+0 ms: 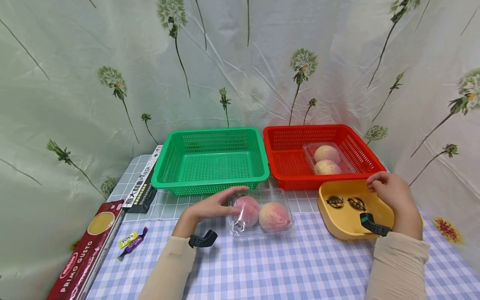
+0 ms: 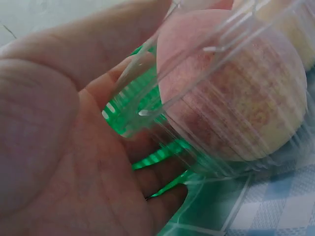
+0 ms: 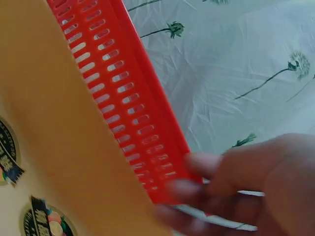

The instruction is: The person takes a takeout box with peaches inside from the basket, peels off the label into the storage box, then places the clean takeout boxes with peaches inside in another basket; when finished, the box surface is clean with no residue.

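A clear plastic box of two peaches (image 1: pixel 275 216) lies on the checked cloth in the head view. My left hand (image 1: pixel 215 204) holds its left end, with the thumb over the near side and the fingers behind; the left wrist view shows the fingers (image 2: pixel 162 172) along the clear wall beside one peach (image 2: pixel 231 88). My right hand (image 1: pixel 393 191) is over the back right part of a yellow bin (image 1: pixel 337 223), fingers bent, nothing visible between them. Two dark round labels (image 1: pixel 346 203) are inside that bin. The right wrist view shows blurred fingertips near the red basket's corner (image 3: pixel 167 182).
A green basket (image 1: pixel 215 185) stands at the back, beside a red basket (image 1: pixel 285 181) holding another clear box of two peaches (image 1: pixel 327 160). To the left lie a red pasta pack (image 1: pixel 90 246), a black pasta box (image 1: pixel 144 191) and two small wrapped candies (image 1: pixel 133 243).
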A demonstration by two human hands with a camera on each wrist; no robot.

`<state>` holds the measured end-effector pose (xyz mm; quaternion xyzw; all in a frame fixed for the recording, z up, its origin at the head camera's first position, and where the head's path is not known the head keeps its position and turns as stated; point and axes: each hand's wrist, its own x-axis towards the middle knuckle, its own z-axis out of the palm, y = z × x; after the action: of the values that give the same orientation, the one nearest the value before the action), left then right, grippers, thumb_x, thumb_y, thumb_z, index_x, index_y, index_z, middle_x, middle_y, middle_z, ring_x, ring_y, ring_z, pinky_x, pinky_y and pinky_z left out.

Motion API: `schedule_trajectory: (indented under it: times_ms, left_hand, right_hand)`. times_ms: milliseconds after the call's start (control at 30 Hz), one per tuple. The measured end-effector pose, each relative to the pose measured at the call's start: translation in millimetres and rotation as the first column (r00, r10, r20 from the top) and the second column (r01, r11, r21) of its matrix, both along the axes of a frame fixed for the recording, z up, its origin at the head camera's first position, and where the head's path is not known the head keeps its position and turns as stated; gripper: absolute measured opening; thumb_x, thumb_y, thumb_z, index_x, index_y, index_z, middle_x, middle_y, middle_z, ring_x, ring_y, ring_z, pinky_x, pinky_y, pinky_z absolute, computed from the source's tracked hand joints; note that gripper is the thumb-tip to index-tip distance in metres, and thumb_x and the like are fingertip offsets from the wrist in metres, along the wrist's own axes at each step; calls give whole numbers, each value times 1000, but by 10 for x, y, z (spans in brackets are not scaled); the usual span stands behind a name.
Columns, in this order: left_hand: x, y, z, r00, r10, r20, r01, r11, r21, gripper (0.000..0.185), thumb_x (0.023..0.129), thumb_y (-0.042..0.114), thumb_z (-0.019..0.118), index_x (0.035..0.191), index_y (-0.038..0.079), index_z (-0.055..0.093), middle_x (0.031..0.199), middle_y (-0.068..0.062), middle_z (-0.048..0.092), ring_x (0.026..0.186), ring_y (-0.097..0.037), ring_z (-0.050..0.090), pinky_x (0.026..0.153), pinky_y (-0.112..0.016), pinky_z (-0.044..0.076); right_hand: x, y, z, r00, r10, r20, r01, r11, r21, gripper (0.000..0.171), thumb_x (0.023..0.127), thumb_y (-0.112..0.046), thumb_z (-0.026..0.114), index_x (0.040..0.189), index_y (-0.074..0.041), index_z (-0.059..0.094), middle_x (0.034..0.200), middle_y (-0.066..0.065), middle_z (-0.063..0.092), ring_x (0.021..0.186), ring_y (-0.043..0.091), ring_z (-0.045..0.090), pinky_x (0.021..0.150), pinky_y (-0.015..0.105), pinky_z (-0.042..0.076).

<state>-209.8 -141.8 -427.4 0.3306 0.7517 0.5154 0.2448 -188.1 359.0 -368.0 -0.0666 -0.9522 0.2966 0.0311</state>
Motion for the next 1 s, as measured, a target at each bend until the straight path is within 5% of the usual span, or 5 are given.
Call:
schedule_trajectory:
  times_ms: [200,400,567,767,1000]
  left_hand:
    - [27,36,35,999,35,4,-36,999,26,62,98,23,64,154,20,37,158,6,38,145,-19,35,117,-47,33]
    - [39,109,32,992,98,77,-104,992,75,52,100,22,60,150,23,45,157,9,39,143,-19,36,111,-43,40]
    - [38,141,27,985,137,108,-146,986,81,48,102,24,58,148,17,48,152,1,48,126,-17,51,96,-36,50]
    - [28,132,8,976,143,162,-153,987,55,50,103,27,56,150,15,45,148,-10,51,99,-12,56,76,-28,49]
    - [54,130,7,979,39,200,-45,999,22,52,102,29,56,152,19,44,160,-5,38,122,-16,55,95,-33,51]
  right_hand:
    - [-87,-72,-18,919,-383,-93,359,910,-206,34,98,-25,42,116,-7,65,84,-16,52,81,12,44,63,21,39]
    - [-180,-178,-54,814,-574,-86,497,766,-409,46,96,-27,47,140,-15,57,127,4,52,114,16,49,89,24,37]
    - [-188,-162,-91,873,-487,-18,419,768,-484,57,100,-33,47,156,-22,37,164,12,21,147,32,28,107,28,40]
    - [-177,-111,-162,960,-280,14,257,859,-443,73,102,-42,44,161,-13,13,165,24,10,142,46,24,118,50,34]
    - [-185,-77,-239,976,-219,8,201,883,-424,76,101,-46,43,161,-13,9,162,32,7,142,53,21,117,66,21]
